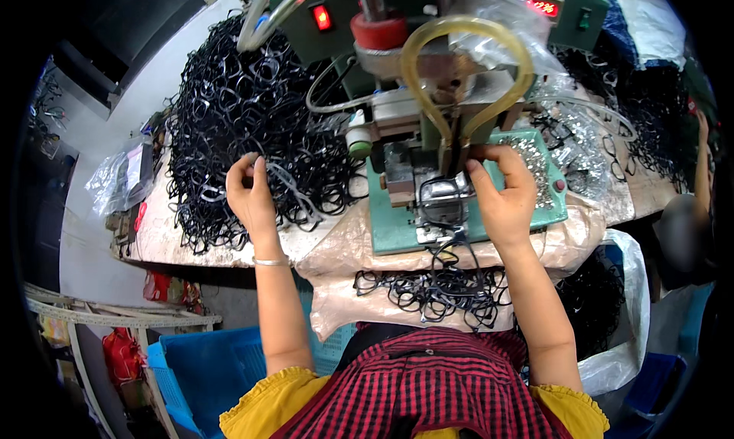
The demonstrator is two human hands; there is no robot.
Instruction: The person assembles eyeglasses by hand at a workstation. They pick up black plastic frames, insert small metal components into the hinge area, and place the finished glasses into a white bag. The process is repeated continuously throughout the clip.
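My left hand [252, 198] pinches a glasses frame [289, 185] at the right edge of a large heap of black glasses frames [229, 110]; its grey outline is blurred. My right hand [505, 202] is at the bench press [397, 175], its thumb and forefinger closed beside the upright tool under the looped yellow tube [522, 53]. What lies between those fingertips is too small to make out. Beneath them, a dark glasses frame [443, 217] sits at the metal fixture, its lower part hanging toward me.
Several black frames [428, 294] lie on the beige sheet [336, 298] over my lap. Small metal parts [541, 171] fill the green tray right of the press. A blue crate [222, 362] stands lower left, a white-lined bag [638, 286] lower right. Another person's arm [702, 164] shows far right.
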